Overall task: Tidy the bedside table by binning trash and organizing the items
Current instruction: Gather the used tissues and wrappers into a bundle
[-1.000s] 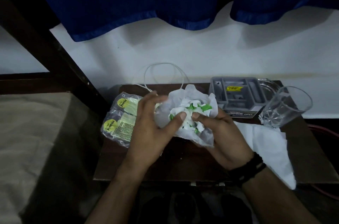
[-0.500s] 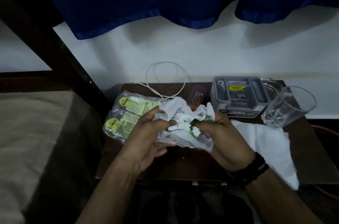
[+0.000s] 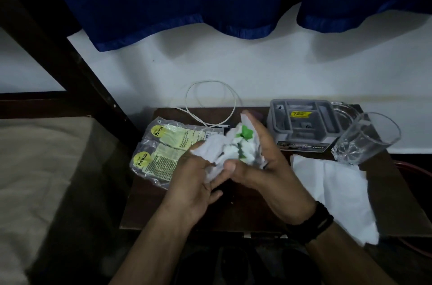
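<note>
Both hands, left (image 3: 191, 182) and right (image 3: 264, 168), squeeze a crumpled white wad of paper (image 3: 230, 151) flecked with green scraps.

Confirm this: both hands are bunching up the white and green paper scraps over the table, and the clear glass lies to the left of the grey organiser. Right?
Not quite. In the head view the clear glass lies to the right of the grey organiser, not left. Both hands, left and right, do bunch the paper scraps.

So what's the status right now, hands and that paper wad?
Left hand and right hand both gripping the crumpled paper wad. Wad held above bedside table, not binned. No bin in view.
</note>
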{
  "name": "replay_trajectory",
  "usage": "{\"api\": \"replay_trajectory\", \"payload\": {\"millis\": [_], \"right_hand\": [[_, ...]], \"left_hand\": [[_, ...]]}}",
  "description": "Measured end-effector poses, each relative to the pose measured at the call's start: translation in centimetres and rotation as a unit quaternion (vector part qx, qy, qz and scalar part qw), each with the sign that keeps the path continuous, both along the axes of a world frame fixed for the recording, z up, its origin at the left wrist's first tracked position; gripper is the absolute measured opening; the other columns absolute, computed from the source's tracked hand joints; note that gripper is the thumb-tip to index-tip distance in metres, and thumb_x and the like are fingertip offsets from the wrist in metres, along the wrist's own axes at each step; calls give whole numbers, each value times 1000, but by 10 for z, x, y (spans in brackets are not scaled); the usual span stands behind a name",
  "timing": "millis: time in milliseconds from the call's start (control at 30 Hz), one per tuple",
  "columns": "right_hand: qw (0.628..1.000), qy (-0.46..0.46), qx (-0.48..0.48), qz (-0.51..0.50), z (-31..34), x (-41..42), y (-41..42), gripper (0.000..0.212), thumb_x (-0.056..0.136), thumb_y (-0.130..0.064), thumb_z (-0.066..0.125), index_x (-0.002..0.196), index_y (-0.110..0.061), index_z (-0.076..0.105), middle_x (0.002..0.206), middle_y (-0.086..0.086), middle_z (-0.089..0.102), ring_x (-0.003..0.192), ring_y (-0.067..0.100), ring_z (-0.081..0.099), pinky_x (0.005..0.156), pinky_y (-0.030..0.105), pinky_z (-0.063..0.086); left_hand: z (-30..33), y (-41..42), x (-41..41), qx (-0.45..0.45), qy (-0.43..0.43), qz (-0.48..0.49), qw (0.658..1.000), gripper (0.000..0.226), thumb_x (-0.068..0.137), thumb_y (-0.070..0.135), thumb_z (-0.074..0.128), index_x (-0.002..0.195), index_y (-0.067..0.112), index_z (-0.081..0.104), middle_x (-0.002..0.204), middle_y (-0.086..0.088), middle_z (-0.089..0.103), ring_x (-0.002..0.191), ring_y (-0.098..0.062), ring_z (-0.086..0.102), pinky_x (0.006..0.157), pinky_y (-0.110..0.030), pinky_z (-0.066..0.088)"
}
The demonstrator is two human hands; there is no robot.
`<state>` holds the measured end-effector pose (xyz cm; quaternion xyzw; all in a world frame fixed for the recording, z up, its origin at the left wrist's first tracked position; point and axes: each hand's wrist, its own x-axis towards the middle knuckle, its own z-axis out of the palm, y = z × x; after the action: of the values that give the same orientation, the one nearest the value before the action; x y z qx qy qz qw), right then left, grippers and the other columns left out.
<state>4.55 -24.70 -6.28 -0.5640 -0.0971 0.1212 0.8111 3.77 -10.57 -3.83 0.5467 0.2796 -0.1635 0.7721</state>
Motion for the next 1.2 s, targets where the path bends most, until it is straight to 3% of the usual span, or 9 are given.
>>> {"api": "replay_trajectory", "payload": {"millis": [133, 200, 300, 433, 567, 667, 833, 1000, 1200], "right_hand": [[986, 42, -13, -161, -2, 8, -4, 39, 87, 7, 63, 114, -20, 72, 114, 6, 76, 106, 23, 71, 92, 45, 55], [979, 90, 29, -182, -1, 12, -12, 34, 89, 11, 54, 110, -10, 71, 107, 15, 76, 94, 28, 72, 85, 44, 58], [973, 109, -14, -205, -2, 15, -21, 27, 91, 4, 52, 91, -17, 69, 77, -1, 75, 70, 15, 71, 68, 33, 60], [953, 113, -68, -274, -12, 15, -21, 16, 89, -20, 49, 81, -19, 63, 77, 4, 65, 75, 24, 61, 80, 44, 51], [946, 134, -59, -288, -10, 11, -15, 26, 99, -27, 49, 76, -22, 60, 62, -10, 67, 63, 9, 65, 69, 30, 53], [966, 136, -36, -218, -4, 6, -13, 28, 94, -51, 57, 85, -27, 68, 78, -10, 74, 77, 11, 70, 77, 32, 58], [954, 143, -94, -244, 3, 13, -6, 52, 92, -51, 63, 58, -13, 55, 59, 3, 53, 58, 18, 51, 71, 38, 41], [958, -111, -236, -123, 2, -3, 3, 31, 89, -49, 68, 114, -31, 71, 123, -5, 58, 116, -2, 59, 97, 12, 42], [963, -124, -229, -70, -4, -5, 4, 50, 58, -42, 93, 103, -34, 73, 136, -9, 43, 124, -1, 56, 99, 12, 43]], "left_hand": [[5, -9, -6, 56, -139, -66, 987, 23, 69, 14, 66, 83, 31, 70, 77, 2, 69, 78, -26, 62, 70, -38, 39], [2, -6, -8, 52, -216, -128, 966, 36, 76, 18, 79, 106, 35, 69, 100, 9, 74, 94, -15, 70, 70, -29, 51], [-14, -3, -9, 198, -374, -243, 873, 75, 77, 20, 87, 141, 29, 48, 137, 5, 60, 124, -11, 61, 100, -30, 52], [-26, -7, -8, 395, -487, -272, 730, 67, 77, 42, 84, 133, 30, 50, 133, 16, 50, 120, 3, 55, 98, -14, 44], [-32, -11, -9, 453, -517, -244, 684, 42, 83, 45, 75, 116, 25, 58, 125, 13, 52, 106, -6, 62, 90, -14, 47], [-33, -12, -10, 452, -548, -223, 667, 26, 84, 36, 72, 98, 23, 55, 117, 10, 53, 95, -10, 63, 78, -18, 49], [-38, -14, -13, 390, -505, -176, 750, 19, 81, 24, 77, 80, 12, 62, 85, 4, 60, 74, -14, 60, 65, -33, 50], [-29, -14, -5, 154, -334, -30, 930, 30, 74, 20, 75, 83, -5, 59, 80, -34, 62, 70, -25, 57, 66, -53, 51], [-25, -8, -5, 73, -271, -63, 958, 18, 85, 2, 74, 100, -2, 67, 97, -23, 74, 89, -32, 71, 78, -40, 56]]}}
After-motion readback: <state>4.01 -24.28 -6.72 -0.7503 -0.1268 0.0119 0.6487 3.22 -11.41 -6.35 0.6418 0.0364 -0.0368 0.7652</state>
